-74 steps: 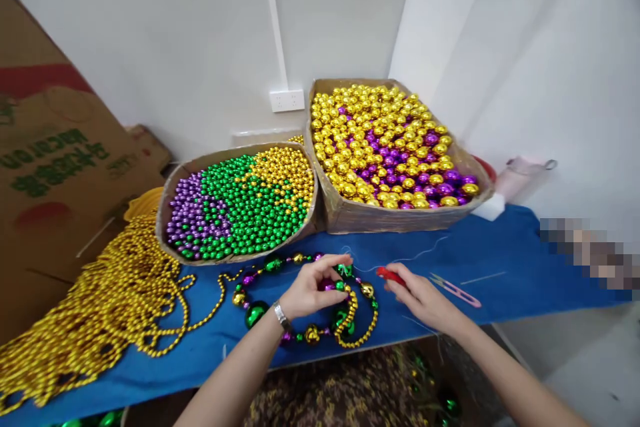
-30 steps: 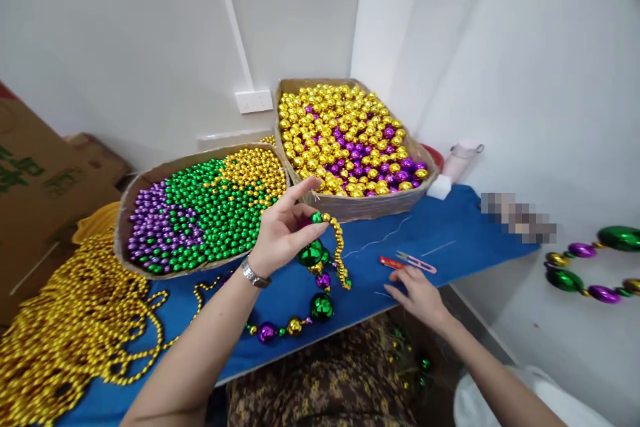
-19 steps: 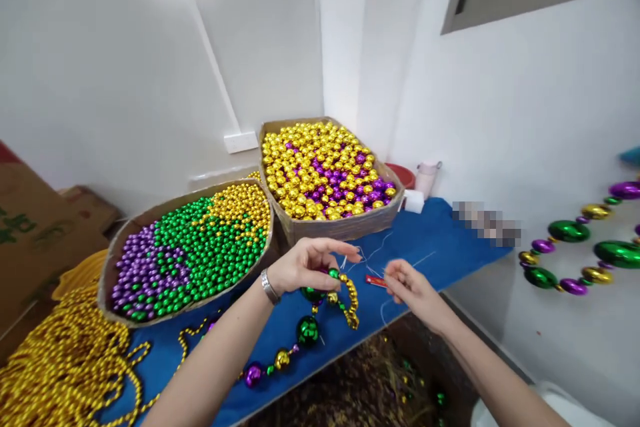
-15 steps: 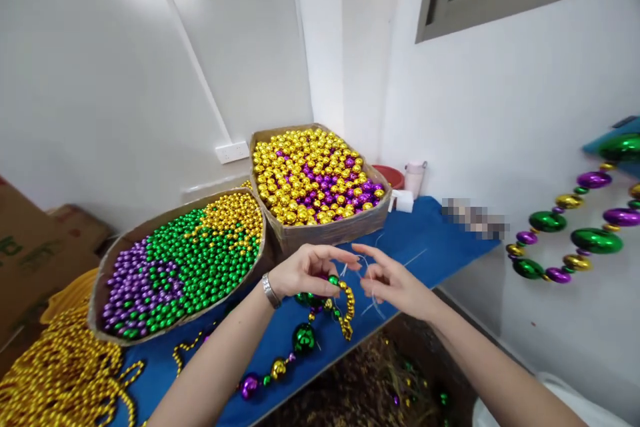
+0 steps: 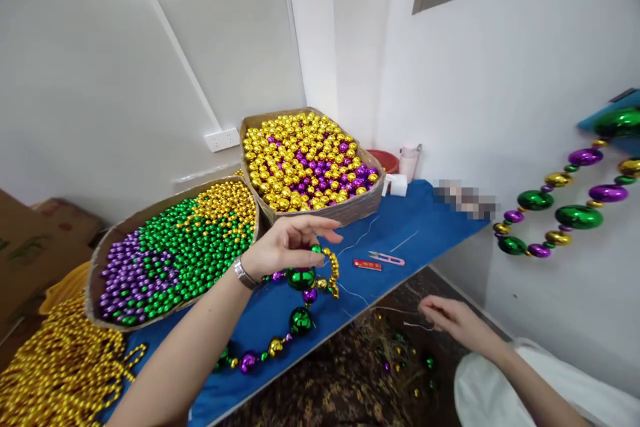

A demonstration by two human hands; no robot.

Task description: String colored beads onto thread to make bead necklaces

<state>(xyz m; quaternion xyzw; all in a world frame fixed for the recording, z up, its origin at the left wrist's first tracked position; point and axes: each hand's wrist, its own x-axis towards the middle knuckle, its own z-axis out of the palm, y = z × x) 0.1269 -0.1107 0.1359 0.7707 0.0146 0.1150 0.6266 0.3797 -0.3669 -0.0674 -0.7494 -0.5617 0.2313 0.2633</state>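
My left hand is over the blue-covered table, thumb and bent fingers gripping the upper end of a bead garland; its index finger stretches out. Shiny green, purple and gold beads make up the garland, which trails down onto the blue cloth. A short loop of small gold beads hangs beside the thumb. Beyond the table's front edge, my right hand is closed in a pinch on a thin white thread, which runs left towards the garland. Pink-handled thread snips and a small red packet lie between the hands.
Behind my left arm stand two cardboard trays of loose beads: one purple, green and gold, one larger gold and purple. Gold bead strings heap at lower left. A finished-looking garland hangs at right. A pink bottle stands behind.
My right hand has pulled away from the left, down and to the right, with the thread. My left hand has shifted slightly left, still with the garland. The snips and red packet are uncovered.
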